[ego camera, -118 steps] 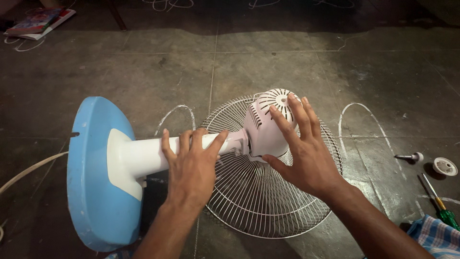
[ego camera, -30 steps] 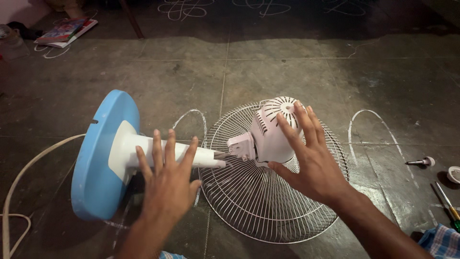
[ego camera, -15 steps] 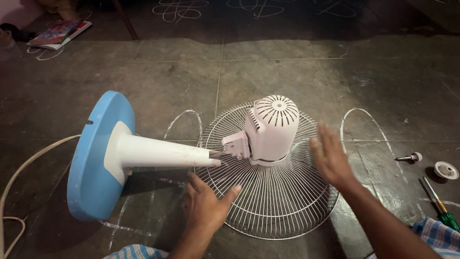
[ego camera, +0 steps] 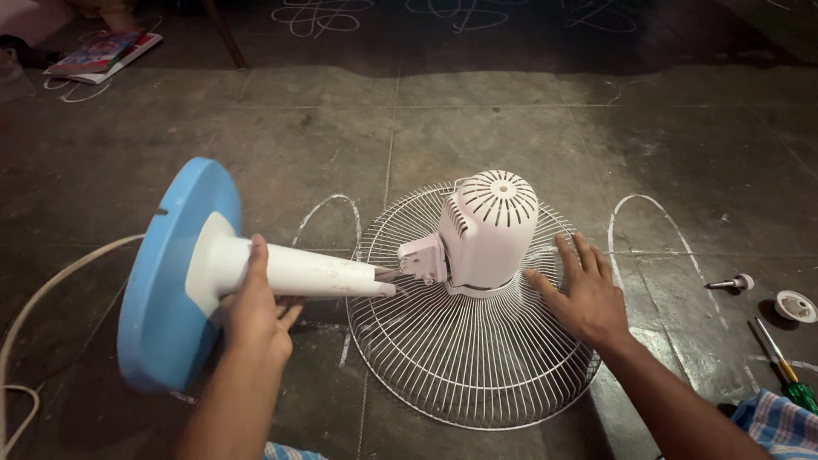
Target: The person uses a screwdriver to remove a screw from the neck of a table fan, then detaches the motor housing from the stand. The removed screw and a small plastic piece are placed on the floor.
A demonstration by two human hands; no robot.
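At far left we see a white cord (ego camera: pixel 51 281) trailing to the blue base (ego camera: pixel 162 281), tipped on edge on the stone floor (ego camera: pixel 477 128). Our left hand (ego camera: pixel 256 311) wraps the white stem (ego camera: pixel 298 271) near the base. Centre: the motor housing (ego camera: pixel 490 230) sits on the wire guard (ego camera: pixel 460 358); our right hand (ego camera: pixel 584 294) lies flat and spread on the wires, grasping nothing. A firm stem grip and even downward pressure would, we judge, keep the guard from rocking. Far right: a green-handled screwdriver (ego camera: pixel 788 375) and a round white cap (ego camera: pixel 794 305).

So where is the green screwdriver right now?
In the head view, the green screwdriver lies on the floor at the far right, below the small white cap.
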